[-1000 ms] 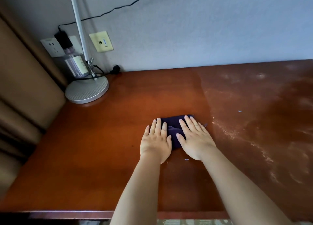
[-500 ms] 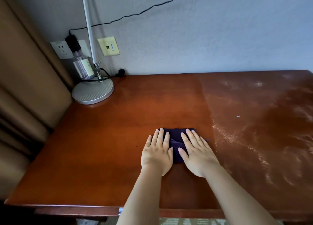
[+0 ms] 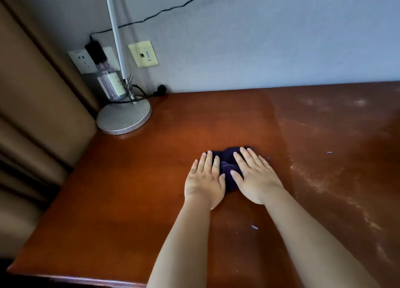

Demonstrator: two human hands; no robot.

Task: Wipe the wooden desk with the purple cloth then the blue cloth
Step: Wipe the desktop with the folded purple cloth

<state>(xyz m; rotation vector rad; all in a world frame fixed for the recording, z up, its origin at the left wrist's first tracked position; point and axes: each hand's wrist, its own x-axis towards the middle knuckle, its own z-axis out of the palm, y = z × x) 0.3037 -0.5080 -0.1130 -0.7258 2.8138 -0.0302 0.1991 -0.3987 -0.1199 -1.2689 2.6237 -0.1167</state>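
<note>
Head view
Desk (image 3: 138,192): a reddish wooden top running to the wall; the left part looks clean and glossy, the right part is dull and streaked with pale dust.
Purple cloth (image 3: 227,168): bunched on the desk near the middle, just left of the dusty area, mostly hidden under both hands.
Left hand (image 3: 204,180): palm down, fingers straight and close together, lying flat on the cloth's left edge and the wood beside it.
Right hand (image 3: 255,177): palm down, fingers straight and slightly spread, pressing flat on the cloth's right side; nothing is pinched.
Blue cloth: cannot be seen.
Lamp (image 3: 123,118): round silver base in the far left corner, with a thin pole rising past the top edge.
Crumbs (image 3: 254,227): small pale bits on the wood near the right forearm.
Wall sockets (image 3: 143,53): on the wall behind the lamp, with a black plug and cable.
</note>
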